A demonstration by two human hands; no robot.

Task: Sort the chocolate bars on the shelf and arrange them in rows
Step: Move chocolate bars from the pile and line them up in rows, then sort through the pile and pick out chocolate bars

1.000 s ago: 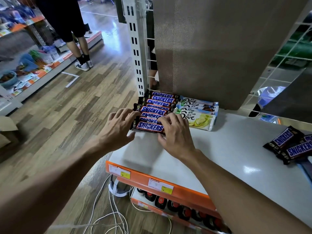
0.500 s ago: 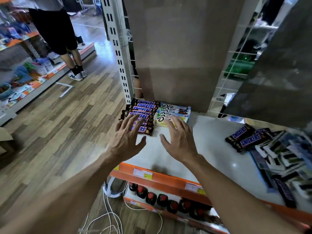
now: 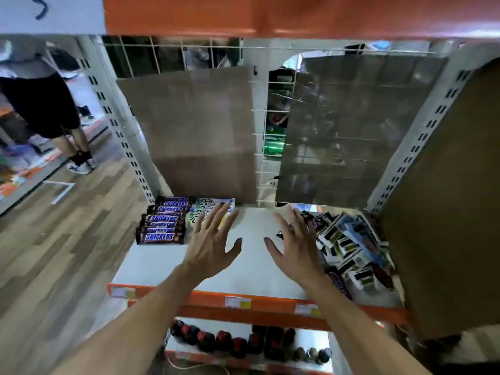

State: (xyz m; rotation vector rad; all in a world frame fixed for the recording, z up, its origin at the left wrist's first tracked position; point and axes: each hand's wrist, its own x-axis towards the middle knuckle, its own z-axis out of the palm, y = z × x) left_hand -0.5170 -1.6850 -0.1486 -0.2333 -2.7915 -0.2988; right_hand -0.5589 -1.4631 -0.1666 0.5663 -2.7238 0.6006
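The fingers of the left hand (image 3: 209, 247) and right hand (image 3: 296, 251) are held spread, nothing grasped. Brown Snickers bars (image 3: 162, 226) are rowed left of them, jumbled bars (image 3: 351, 244) piled right.

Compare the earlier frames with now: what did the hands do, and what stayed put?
Both hands let go of the front bar of the Snickers row and swung right, open: left hand over the bare shelf, right hand at the loose pile. Snickers row and Dove bars stayed put.

Loose bars (image 3: 349, 244) at right blurred; left hand (image 3: 209, 247) covers some pale bars (image 3: 208, 205)
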